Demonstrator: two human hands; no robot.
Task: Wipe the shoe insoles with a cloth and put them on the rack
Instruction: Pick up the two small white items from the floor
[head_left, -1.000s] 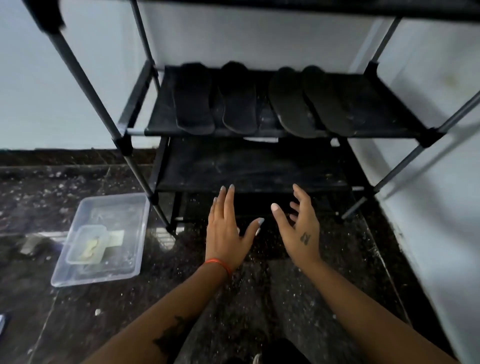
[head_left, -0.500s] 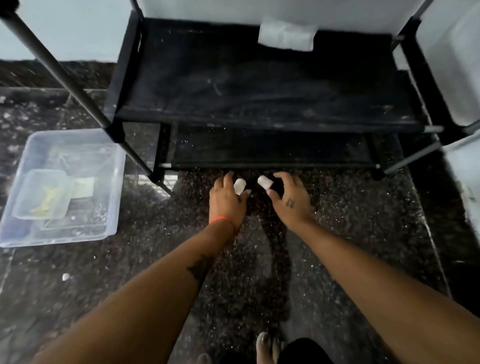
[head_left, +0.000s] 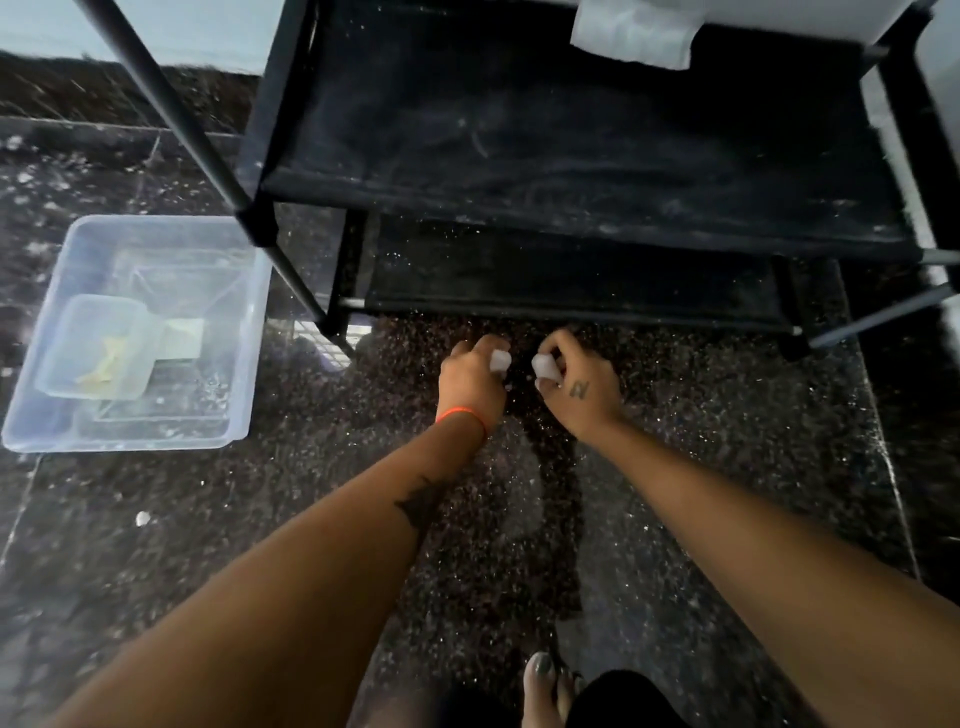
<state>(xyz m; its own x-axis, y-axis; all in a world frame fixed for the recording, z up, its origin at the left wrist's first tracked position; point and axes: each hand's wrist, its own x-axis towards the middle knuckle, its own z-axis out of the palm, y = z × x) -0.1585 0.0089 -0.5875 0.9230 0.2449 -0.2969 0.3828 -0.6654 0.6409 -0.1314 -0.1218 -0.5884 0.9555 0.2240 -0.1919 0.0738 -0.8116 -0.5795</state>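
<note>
Left hand (head_left: 470, 379) and right hand (head_left: 582, 387) low on dark speckled floor just before black fabric-shelved metal rack (head_left: 571, 171). Fingers curled — whether clamped on anything, cannot tell. Insoles not visible; white cloth (head_left: 636, 34) on rack's rear edge. Likely light, floppy — grip mid-length.

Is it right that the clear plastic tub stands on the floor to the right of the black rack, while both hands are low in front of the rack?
Not quite. In the head view the clear plastic tub stands on the floor to the left of the black rack, not the right. The left hand and right hand are indeed low in front of it.
</note>
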